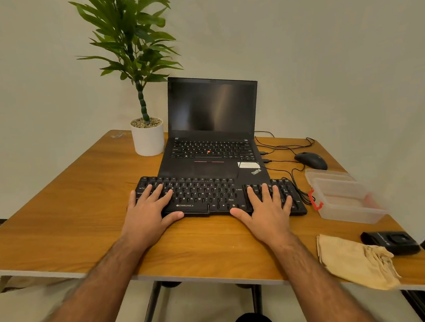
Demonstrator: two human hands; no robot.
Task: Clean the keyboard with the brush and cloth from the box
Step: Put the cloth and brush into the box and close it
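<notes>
A black keyboard (204,194) lies across the middle of the wooden table (69,197), its back edge resting on the laptop's palm rest. My left hand (149,211) lies flat on its left end, fingers straight over the keys. My right hand (268,207) lies flat on its right end, near the number pad. A clear plastic box (346,201) with a red clasp stands to the right, its lid beside it. A beige cloth (354,261) lies crumpled at the table's front right. A black brush (390,242) lies just behind the cloth.
An open black laptop (212,140) with a dark screen stands behind the keyboard. A potted plant (148,138) is at the back left. A black mouse (310,160) and cables lie at the back right. My knees show under the table's front edge.
</notes>
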